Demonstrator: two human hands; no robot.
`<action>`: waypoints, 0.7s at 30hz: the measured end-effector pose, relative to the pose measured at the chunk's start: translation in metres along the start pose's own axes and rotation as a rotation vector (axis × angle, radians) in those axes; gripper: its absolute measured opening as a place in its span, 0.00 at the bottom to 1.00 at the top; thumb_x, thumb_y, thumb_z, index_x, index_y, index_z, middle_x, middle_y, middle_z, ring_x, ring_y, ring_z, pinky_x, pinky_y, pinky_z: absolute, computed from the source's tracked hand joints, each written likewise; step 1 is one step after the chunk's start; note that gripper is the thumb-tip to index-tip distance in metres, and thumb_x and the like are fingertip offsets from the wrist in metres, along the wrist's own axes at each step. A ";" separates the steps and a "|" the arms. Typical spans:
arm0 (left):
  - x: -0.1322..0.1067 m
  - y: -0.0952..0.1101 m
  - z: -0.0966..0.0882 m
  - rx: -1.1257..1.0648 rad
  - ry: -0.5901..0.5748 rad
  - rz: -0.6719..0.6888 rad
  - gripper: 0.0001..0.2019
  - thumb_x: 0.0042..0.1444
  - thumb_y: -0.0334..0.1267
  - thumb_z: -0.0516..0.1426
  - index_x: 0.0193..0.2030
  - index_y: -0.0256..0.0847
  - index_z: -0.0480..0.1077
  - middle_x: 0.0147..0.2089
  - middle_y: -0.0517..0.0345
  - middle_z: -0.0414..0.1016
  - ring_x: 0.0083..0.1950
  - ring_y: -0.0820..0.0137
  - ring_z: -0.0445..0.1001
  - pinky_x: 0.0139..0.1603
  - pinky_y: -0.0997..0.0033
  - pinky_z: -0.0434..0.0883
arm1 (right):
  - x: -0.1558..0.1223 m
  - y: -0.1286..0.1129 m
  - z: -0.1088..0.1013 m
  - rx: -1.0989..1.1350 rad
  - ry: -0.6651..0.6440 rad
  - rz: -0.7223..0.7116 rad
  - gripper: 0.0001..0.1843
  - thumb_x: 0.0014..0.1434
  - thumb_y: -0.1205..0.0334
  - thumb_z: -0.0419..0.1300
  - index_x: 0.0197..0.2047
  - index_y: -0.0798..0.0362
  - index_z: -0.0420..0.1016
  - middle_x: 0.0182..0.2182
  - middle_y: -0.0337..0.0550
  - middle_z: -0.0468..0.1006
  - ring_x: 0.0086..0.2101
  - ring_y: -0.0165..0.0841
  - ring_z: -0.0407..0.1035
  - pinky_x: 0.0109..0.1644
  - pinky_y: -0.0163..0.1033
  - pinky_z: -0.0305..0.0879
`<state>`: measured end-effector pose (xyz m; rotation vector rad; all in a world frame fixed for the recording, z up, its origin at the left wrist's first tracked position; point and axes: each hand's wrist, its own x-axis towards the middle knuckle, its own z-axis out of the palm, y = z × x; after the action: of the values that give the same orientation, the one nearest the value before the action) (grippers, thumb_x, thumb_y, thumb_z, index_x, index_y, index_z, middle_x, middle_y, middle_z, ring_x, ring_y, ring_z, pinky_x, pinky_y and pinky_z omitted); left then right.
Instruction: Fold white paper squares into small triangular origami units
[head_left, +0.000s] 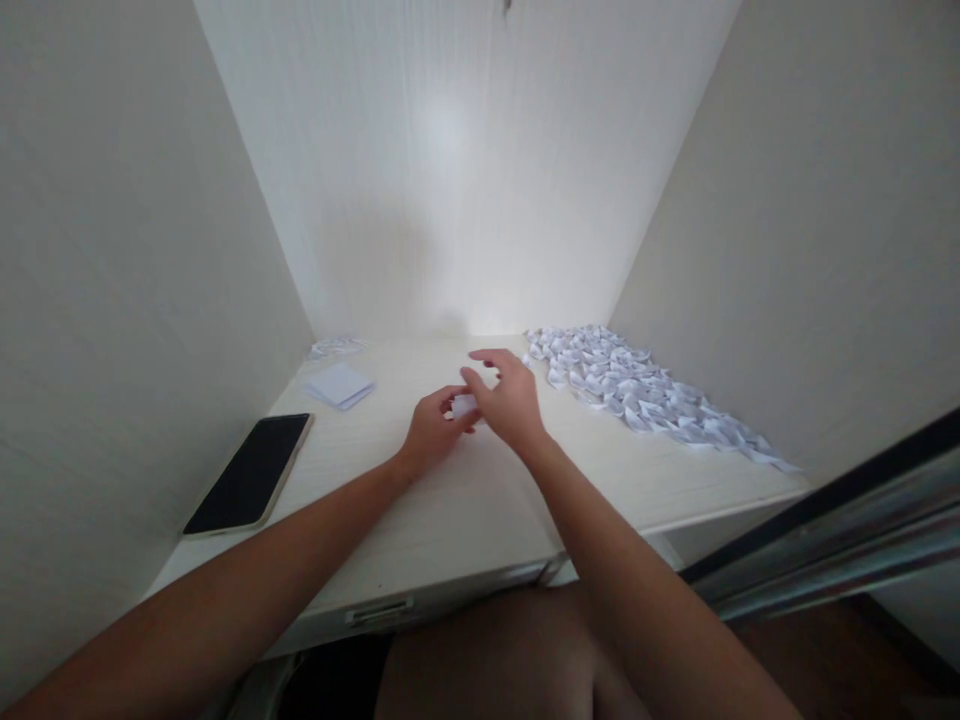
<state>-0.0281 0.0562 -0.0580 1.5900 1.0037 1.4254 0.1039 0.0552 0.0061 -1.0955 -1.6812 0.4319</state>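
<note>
Near the middle of the white desk, my left hand (437,428) is closed on a small piece of white paper (464,405), which shows between its fingers. Just above and to the right of it is my right hand (510,400), with thumb and forefinger apart and curved; no object shows between them. The right hand partly covers the paper, so its folds cannot be made out. To the left lies a short stack of square white paper sheets (339,385). Many small folded white paper pieces (630,385) are spread along the desk's right side.
A dark-screened phone (251,472) in a light case lies at the desk's left edge. Some white paper strips (335,347) sit in the back left corner. Pale panels enclose the desk (480,510) at left, back and right. A drawer handle (379,612) shows at the front.
</note>
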 end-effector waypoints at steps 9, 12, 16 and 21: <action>-0.009 0.009 0.005 -0.053 -0.034 -0.080 0.24 0.45 0.44 0.72 0.48 0.35 0.77 0.37 0.55 0.82 0.33 0.67 0.81 0.36 0.60 0.86 | -0.023 0.057 -0.034 0.540 -0.228 0.434 0.21 0.47 0.52 0.72 0.43 0.52 0.80 0.34 0.41 0.82 0.32 0.31 0.73 0.35 0.36 0.65; -0.009 0.008 0.004 -0.062 -0.047 -0.080 0.23 0.46 0.44 0.72 0.47 0.35 0.77 0.37 0.55 0.82 0.35 0.65 0.81 0.37 0.58 0.86 | -0.022 0.056 -0.032 0.553 -0.244 0.423 0.20 0.46 0.52 0.73 0.39 0.53 0.80 0.29 0.39 0.80 0.29 0.30 0.71 0.33 0.36 0.63; -0.008 0.008 0.003 -0.083 -0.043 -0.104 0.21 0.46 0.44 0.71 0.45 0.35 0.77 0.36 0.55 0.82 0.37 0.64 0.81 0.36 0.58 0.86 | -0.021 0.059 -0.035 0.452 -0.289 0.339 0.19 0.45 0.53 0.74 0.39 0.53 0.82 0.22 0.33 0.72 0.25 0.28 0.66 0.30 0.36 0.59; -0.007 0.010 0.001 -0.117 -0.045 -0.118 0.23 0.46 0.43 0.72 0.46 0.34 0.77 0.36 0.55 0.82 0.37 0.65 0.81 0.36 0.58 0.86 | -0.023 0.065 -0.036 0.520 -0.256 0.374 0.18 0.44 0.54 0.73 0.36 0.53 0.80 0.24 0.36 0.76 0.26 0.30 0.68 0.32 0.37 0.62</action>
<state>-0.0265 0.0454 -0.0518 1.4478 0.9542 1.3382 0.1663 0.0614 -0.0395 -0.9828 -1.4492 1.2189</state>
